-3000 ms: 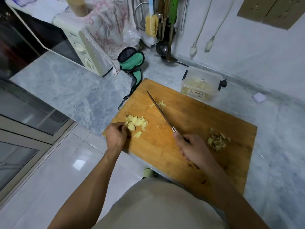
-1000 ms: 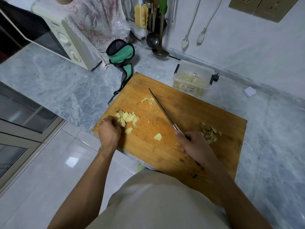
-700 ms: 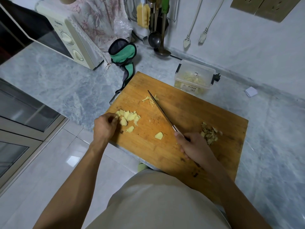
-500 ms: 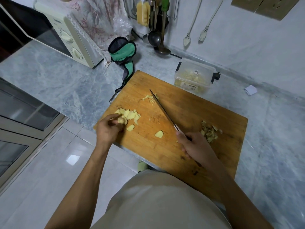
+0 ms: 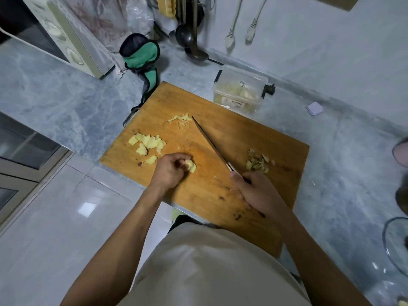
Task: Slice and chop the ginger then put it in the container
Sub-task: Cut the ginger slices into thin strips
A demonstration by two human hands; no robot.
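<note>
A wooden cutting board [image 5: 223, 195] lies on the grey marble counter. My left hand [image 5: 170, 171] pinches a few ginger slices [image 5: 191, 166] near the board's middle. More ginger slices [image 5: 148, 144] lie in a loose pile at the board's left. Thin ginger strips [image 5: 181, 120] sit near the far edge. My right hand [image 5: 258, 193] grips the knife [image 5: 212, 143] by its handle, the blade pointing away over the board. A heap of ginger peel [image 5: 258, 162] lies to the right of the blade. The clear plastic container [image 5: 240, 93] with ginger inside stands beyond the board.
A microwave [image 5: 57, 36] stands at the back left, with a green and black oven mitt [image 5: 141, 58] beside it. Ladles [image 5: 187, 34] hang against the wall. A glass bowl rim [image 5: 395, 246] shows at the right edge. The counter edge drops to a tiled floor on the left.
My left hand has moved right from the slice pile to the board's middle and now pinches slices where the lone slice lay. The knife hand has stayed in place.
</note>
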